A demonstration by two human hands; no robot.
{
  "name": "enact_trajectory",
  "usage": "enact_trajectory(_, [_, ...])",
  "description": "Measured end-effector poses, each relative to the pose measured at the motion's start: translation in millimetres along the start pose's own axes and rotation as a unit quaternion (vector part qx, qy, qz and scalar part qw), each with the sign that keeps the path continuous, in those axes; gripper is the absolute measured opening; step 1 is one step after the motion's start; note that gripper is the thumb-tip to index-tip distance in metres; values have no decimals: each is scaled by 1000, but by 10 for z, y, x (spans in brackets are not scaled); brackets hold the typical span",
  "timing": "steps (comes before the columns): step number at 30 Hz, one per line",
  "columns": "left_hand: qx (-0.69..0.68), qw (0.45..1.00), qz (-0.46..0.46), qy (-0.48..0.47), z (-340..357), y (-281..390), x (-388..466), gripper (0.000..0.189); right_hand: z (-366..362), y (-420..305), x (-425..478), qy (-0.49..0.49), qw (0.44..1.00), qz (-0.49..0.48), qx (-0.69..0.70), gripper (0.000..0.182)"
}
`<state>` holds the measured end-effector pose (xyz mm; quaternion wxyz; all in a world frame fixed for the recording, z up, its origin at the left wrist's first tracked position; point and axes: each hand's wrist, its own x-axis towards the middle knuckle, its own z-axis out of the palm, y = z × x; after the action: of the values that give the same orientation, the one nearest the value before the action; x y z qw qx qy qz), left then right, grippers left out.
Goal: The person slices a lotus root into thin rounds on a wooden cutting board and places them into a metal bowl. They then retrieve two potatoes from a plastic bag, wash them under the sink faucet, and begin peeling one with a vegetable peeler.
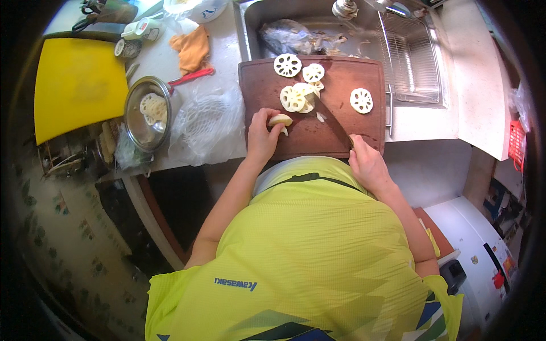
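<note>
My left hand [261,135] grips the end piece of a peeled lotus root [280,119] at the left front of the brown cutting board [341,70]. In my right hand [370,165] is the handle of a kitchen knife [334,120], its dark blade slanting away to the left. The blade's tip meets a small pile of lotus root slices [291,99]. Two loose slices lie behind the pile, and another lotus root slice [361,101] sits alone at the right. A small root scrap [320,117] rests beside the blade.
Left of the board lies a clear plastic bag [207,123] with foam netting. Beyond it, a steel bowl [131,135] holds several slices. A red-handled tool [193,76] and orange cloth [192,47] lie behind. The sink [362,30] contains a plastic bag; a wire rack [411,64] adjoins.
</note>
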<state>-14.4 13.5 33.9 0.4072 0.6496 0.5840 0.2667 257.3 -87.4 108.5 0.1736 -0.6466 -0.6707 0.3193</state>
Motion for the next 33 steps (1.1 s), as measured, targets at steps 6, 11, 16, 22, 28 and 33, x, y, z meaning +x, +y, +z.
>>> enact_trajectory(6, [-81, 996, 21, 41, -6, -150, -49, 27, -4, -24, 18, -2, 1000, -12, 19, 36])
enact_trajectory(11, [19, 995, 29, 90, -95, -78, -25, 32, -41, -96, 43, -30, 999, 0, 34, 33])
enact_trajectory(16, [116, 961, 232, 96, -69, 344, -64, 35, -19, -156, 91, -53, 998, 8, 45, 33])
enact_trajectory(22, [149, 956, 250, 29, 187, 344, 32, 19, -30, -274, 93, -47, 997, -12, 55, 33])
enact_trajectory(28, [160, 966, 139, 147, -72, 38, 56, 29, -11, -197, 37, -38, 999, -31, 13, 32])
enact_trajectory(33, [167, 978, 116, 55, -171, -204, 179, 39, -39, -168, 111, -184, 981, -47, -27, 26])
